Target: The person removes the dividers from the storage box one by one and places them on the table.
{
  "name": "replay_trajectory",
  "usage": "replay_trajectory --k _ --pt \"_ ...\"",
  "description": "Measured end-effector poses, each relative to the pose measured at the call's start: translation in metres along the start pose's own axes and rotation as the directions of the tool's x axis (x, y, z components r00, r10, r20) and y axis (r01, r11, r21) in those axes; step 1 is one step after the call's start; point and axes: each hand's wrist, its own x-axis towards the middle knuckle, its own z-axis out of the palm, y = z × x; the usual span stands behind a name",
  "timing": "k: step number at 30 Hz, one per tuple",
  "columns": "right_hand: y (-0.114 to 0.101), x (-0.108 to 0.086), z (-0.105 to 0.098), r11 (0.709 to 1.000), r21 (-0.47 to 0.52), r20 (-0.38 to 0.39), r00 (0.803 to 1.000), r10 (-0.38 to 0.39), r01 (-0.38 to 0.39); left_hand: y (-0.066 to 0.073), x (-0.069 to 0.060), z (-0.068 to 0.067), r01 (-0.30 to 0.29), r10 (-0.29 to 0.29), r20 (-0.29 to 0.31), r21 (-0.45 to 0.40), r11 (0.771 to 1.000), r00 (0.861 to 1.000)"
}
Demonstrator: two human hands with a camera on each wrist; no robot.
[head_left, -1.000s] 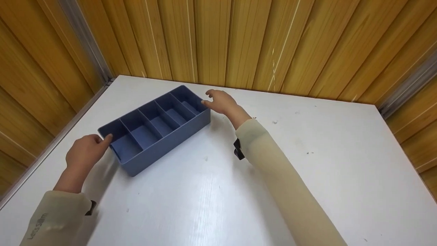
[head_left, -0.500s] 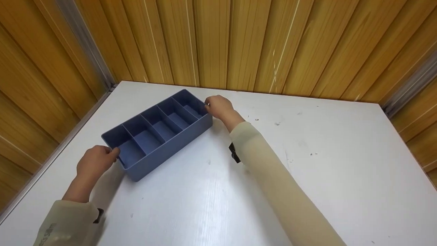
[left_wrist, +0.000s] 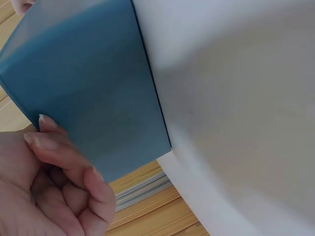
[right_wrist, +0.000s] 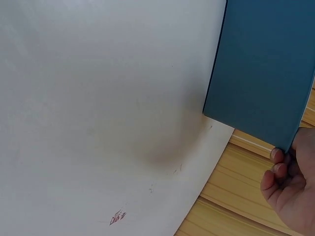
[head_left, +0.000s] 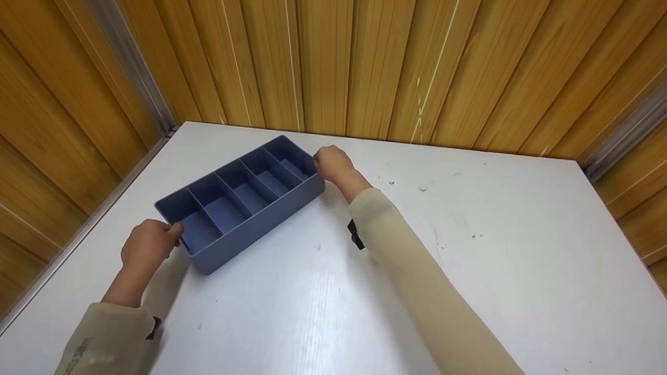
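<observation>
A blue plastic divided tray (head_left: 260,225) with several compartments in a row sits slantwise on the white table, its far end to the right. Nothing lies in the compartments that I can see into. At the near-left end my left hand (head_left: 148,242) pinches the rim, thumb over the top edge. My right hand (head_left: 334,163) pinches the rim of the opposite end. In the left wrist view, the curled fingers (left_wrist: 64,157) lie against the outside of the tray's end wall (left_wrist: 98,88). The right wrist view has fingertips (right_wrist: 278,156) at the rim of the other end wall (right_wrist: 261,69).
The white table (head_left: 469,271) carries small dark marks and scuffs to the right. Wood-patterned panels (head_left: 365,62) stand behind it and at both sides. A metal corner post (head_left: 136,67) rises at the back left.
Both hands have closed in on the tray's ends and taken hold of its rim. The tray has hardly shifted; the view has moved slightly. Over the last half second almost nothing differs.
</observation>
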Motion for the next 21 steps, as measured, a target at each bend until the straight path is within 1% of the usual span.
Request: replay_trajectory --k 5,12,16,21 --pt "0.005 -0.003 0.0 0.999 0.051 -0.019 1.0 0.01 -0.009 0.004 0.006 0.0 -0.012 0.012 -0.009 -0.016 1.0 1.0" --pt "0.013 -0.009 0.0 0.999 0.046 -0.02 1.0 -0.015 0.016 0.007 0.017 -0.001 -0.031 0.031 0.018 -0.001 1.0 0.999" --pt "0.018 -0.014 -0.002 0.997 0.071 -0.023 1.0 -0.019 0.021 0.011 0.022 -0.003 -0.043 0.043 0.022 0.014 0.999 0.999" --pt "0.025 -0.02 -0.003 0.994 0.11 -0.018 1.0 0.008 -0.005 0.017 0.029 -0.001 -0.052 0.051 0.029 0.03 0.998 0.998"
